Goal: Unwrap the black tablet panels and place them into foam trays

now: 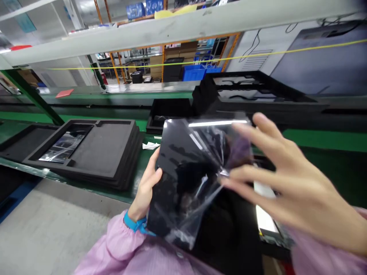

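Note:
My left hand (147, 185) grips the left edge of a glossy black display panel (172, 183), thumb on its face. The panel is tilted up in front of my body. Clear protective film (197, 225) lies wrinkled over its face and is drawn up to a point near the middle. There my right hand (275, 168) pinches the film between thumb and a finger, its other fingers spread and slightly blurred. Behind my right hand, a white part (266, 210) of some assembly shows, partly hidden.
At left, stacked black foam trays (100, 149) hold another glossy panel (67, 143) in the top one. A smaller black tray (172, 107) and a large black foam frame (255, 99) stand behind. A scrap of white paper (150, 145) lies on the green bench (315, 137). A rail (172, 34) crosses above.

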